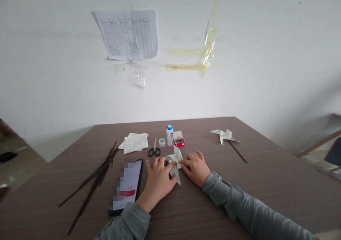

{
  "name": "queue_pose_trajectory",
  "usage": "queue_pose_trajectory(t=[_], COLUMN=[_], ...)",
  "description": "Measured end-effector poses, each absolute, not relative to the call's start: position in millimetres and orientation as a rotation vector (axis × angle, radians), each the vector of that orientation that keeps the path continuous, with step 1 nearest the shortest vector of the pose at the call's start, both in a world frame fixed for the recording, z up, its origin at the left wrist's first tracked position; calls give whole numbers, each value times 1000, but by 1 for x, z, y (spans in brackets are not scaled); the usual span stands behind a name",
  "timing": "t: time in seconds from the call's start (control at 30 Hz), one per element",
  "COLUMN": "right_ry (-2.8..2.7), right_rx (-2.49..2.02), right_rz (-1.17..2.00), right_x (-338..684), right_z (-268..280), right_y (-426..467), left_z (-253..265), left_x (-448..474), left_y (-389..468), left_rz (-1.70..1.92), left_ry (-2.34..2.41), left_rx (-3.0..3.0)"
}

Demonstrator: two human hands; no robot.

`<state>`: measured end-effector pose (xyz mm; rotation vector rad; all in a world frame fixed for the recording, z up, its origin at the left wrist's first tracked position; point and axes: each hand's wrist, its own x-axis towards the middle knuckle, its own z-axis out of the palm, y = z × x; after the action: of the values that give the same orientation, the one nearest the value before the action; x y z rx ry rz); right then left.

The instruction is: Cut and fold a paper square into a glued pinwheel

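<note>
A paper pinwheel (176, 156) of printed paper lies on the table between my hands, its blades folded toward the middle. My left hand (160, 176) is on its left side, with thumb and fingers gripping the paper. From the right, my right hand (196, 168) presses its fingertips at the pinwheel's centre. What lies under those fingertips is too small to make out. Just beyond stand a white glue bottle (169, 136) with a blue cap, a small box of pins (179, 142), a small clear cup (162, 142) and black-handled scissors (154, 150).
A pinwheel on a stick (226, 135) lies at the right of the brown table (266, 190). Square paper sheets (135, 143) are stacked at the back left. Several dark sticks (92, 183) and a phone (126, 188) lie left of my left hand. A wall bounds the table's far edge.
</note>
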<state>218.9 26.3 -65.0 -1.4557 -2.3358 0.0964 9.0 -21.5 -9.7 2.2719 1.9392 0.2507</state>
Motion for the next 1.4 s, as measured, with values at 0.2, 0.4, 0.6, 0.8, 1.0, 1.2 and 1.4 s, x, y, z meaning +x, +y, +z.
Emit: queue_pose_trajectory(t=[0.2, 0.4, 0.6, 0.8, 1.0, 1.2, 1.4], right_ry=[-2321, -2365, -2378, -2356, -2320, -2356, -2382], right_rx=[-1455, -1468, -1494, -1469, -1443, -1486, -1515], right_rz=[86, 106, 89, 108, 114, 99, 139], right_x=[220, 218, 216, 218, 220, 218, 217], right_z=[-69, -65, -62, -65, -68, -65, -60], right_y=[28, 26, 24, 26, 27, 26, 24], left_z=[-8, -4, -3, -13, -15, -11, -6], left_x=[10, 10, 7, 7, 9, 11, 11], left_y=[-21, -22, -22, -20, -20, -20, -19], left_rz=[232, 214, 199, 312, 273, 246, 237], left_ry=[1945, 1943, 1900, 1923, 1964, 1968, 1946], left_rx=[2260, 2263, 2267, 2293, 2265, 2256, 2250])
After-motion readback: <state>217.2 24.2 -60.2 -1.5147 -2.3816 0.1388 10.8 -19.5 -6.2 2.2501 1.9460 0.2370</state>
